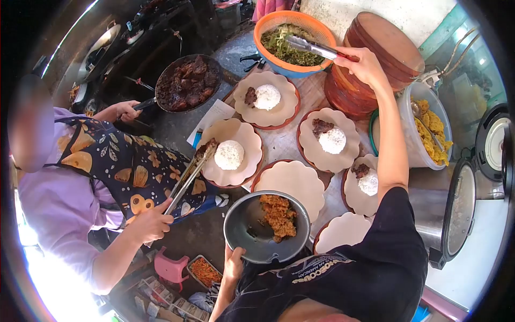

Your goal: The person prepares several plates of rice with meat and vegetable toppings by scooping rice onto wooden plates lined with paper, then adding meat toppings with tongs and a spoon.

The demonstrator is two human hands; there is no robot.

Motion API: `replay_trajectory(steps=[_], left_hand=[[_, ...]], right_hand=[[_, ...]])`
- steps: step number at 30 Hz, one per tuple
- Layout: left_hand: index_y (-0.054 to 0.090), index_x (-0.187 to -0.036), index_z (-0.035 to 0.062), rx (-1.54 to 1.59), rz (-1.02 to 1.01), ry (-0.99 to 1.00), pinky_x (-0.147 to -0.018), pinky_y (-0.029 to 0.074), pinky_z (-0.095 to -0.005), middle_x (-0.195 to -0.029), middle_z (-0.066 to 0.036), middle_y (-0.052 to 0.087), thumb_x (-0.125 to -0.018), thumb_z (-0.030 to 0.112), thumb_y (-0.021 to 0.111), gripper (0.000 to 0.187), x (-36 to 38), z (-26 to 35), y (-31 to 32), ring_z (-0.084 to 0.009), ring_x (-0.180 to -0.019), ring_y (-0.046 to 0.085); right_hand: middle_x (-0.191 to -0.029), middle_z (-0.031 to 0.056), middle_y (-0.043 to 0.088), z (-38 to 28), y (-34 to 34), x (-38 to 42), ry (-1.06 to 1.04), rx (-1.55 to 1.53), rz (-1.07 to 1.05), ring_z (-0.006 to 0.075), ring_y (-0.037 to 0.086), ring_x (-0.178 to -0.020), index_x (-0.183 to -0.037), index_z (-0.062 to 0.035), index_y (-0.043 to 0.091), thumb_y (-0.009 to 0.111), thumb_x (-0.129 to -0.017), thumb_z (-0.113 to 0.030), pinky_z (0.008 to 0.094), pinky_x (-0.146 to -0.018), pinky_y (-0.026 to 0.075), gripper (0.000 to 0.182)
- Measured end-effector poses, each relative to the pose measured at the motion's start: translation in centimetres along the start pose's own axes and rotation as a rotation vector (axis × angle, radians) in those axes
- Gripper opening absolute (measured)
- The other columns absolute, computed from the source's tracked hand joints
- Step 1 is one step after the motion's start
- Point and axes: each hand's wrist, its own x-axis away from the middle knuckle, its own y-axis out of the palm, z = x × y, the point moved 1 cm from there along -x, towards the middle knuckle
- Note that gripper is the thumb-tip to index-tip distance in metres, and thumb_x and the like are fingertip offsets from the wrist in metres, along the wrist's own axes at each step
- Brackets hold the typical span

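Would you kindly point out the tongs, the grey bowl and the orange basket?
tongs (312,48), head view, on the metal arms.
grey bowl (241,225), head view, on its bare inner wall.
orange basket (271,21), head view, on its rim.

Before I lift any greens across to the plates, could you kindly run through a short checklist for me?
1. Right hand grips the tongs: ok.
2. Tong tips over the greens in the orange colander: ok.
3. Greens actually pinched: cannot tell.
4. Left hand steadies the grey bowl from below: ok.
5. Every plate has rice: not ok, the scalloped plate by the bowl is bare.
6. Co-worker's tongs off the plates: not ok.
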Motion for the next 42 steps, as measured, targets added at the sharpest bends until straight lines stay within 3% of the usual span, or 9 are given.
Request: replay_trajectory(steps=[2, 5, 9, 14, 17, 23, 30, 37, 42], left_hand=[[0.043, -0.125, -0.0004, 0.094, 0.050, -0.142, -0.077, 0.039, -0.0244, -0.097, -0.005, 0.053, -0.075, 0.002, 0.043, 0.050, -0.1, 0.3, 0.1, -0.0137, -0.086, 0.047], [0.046, -0.116, 0.0003, 0.092, 0.046, -0.141, -0.082, 0.042, -0.0322, -0.100, -0.009, 0.053, -0.073, 0.000, 0.042, 0.042, -0.1, -0.5, -0.2, -0.0205, -0.091, 0.050], [0.045, -0.117, 0.0001, 0.112, 0.047, -0.137, -0.083, 0.041, -0.0316, -0.101, -0.009, 0.053, -0.073, 0.000, 0.043, 0.044, 0.1, -0.6, -0.1, -0.0206, -0.093, 0.051], [0.044, -0.120, -0.0007, 0.079, 0.043, -0.139, -0.085, 0.041, -0.0322, -0.105, -0.010, 0.053, -0.072, -0.002, 0.043, 0.048, 0.3, -0.8, -0.3, -0.0220, -0.095, 0.051], [0.044, -0.121, -0.0007, 0.082, 0.066, -0.125, -0.085, 0.041, -0.0320, -0.105, -0.010, 0.053, -0.072, -0.002, 0.043, 0.049, 0.5, -0.7, -0.1, -0.0222, -0.094, 0.051], [0.044, -0.121, -0.0003, 0.106, 0.083, -0.144, -0.085, 0.041, -0.0321, -0.103, -0.010, 0.053, -0.072, -0.002, 0.042, 0.049, 0.3, -0.6, 0.1, -0.0214, -0.094, 0.050], [0.045, -0.118, -0.0001, 0.101, 0.046, -0.145, -0.084, 0.041, -0.0307, -0.100, -0.009, 0.053, -0.073, -0.001, 0.042, 0.046, -0.2, -0.5, 0.5, -0.0197, -0.092, 0.050], [0.045, -0.118, -0.0003, 0.070, 0.049, -0.142, -0.083, 0.041, -0.0307, -0.099, -0.009, 0.053, -0.072, -0.001, 0.042, 0.046, -0.6, -0.9, 0.5, -0.0200, -0.091, 0.051], [0.044, -0.119, -0.0003, 0.123, 0.058, -0.161, -0.081, 0.043, -0.0322, -0.101, -0.010, 0.054, -0.072, -0.001, 0.042, 0.047, -1.1, -0.1, 1.3, -0.0212, -0.092, 0.052]], right_hand=[[-0.086, 0.0124, 0.068, -0.6, 1.0, 1.1, -0.017, 0.036, -0.047, 0.0237, 0.066, -0.080, -0.109, -0.0189, 0.067, 0.069, -0.076, -0.029, 0.0334, -0.073, 0.048, 0.034], [-0.092, 0.0125, 0.068, 0.8, 4.2, 0.2, -0.086, 0.134, -0.088, 0.0287, 0.065, -0.085, -0.107, -0.0204, 0.068, 0.070, -0.073, -0.035, 0.0368, -0.077, 0.049, 0.037], [-0.084, 0.0115, 0.068, -0.2, 8.8, -0.9, -0.108, 0.489, -0.115, 0.0315, 0.064, -0.082, -0.100, -0.0213, 0.070, 0.065, -0.074, -0.027, 0.0421, -0.074, 0.051, 0.028], [-0.083, 0.0132, 0.067, 3.0, 15.6, -3.5, -0.274, 0.492, -0.059, 0.0312, 0.065, -0.080, -0.088, -0.0118, 0.071, 0.064, -0.073, -0.021, 0.0439, -0.070, 0.051, 0.020], [-0.083, 0.0128, 0.067, 3.9, 17.5, -4.0, -0.219, 0.496, -0.097, 0.0307, 0.065, -0.081, -0.090, -0.0113, 0.071, 0.064, -0.073, -0.022, 0.0444, -0.071, 0.051, 0.021], [-0.088, 0.0136, 0.067, 3.1, 16.1, -2.8, -0.246, 0.501, 0.001, 0.0298, 0.065, -0.083, -0.099, -0.0106, 0.070, 0.064, -0.075, -0.022, 0.0432, -0.070, 0.052, 0.027], [-0.092, 0.0159, 0.067, 2.6, 16.7, -3.3, -0.226, 0.475, -0.112, 0.0311, 0.065, -0.086, -0.106, -0.0091, 0.067, 0.060, -0.078, -0.017, 0.0426, -0.075, 0.051, 0.030], [-0.089, 0.0121, 0.064, -1.4, 10.1, -0.5, -0.247, 0.378, 0.122, 0.0314, 0.064, -0.081, -0.105, -0.0156, 0.068, 0.059, -0.082, -0.023, 0.0432, -0.073, 0.051, 0.026], [-0.085, 0.0130, 0.068, -0.2, 6.6, -5.6, -0.117, 0.532, 0.135, 0.0294, 0.066, -0.082, -0.096, -0.0123, 0.070, 0.062, -0.078, -0.019, 0.0432, -0.070, 0.052, 0.021]])
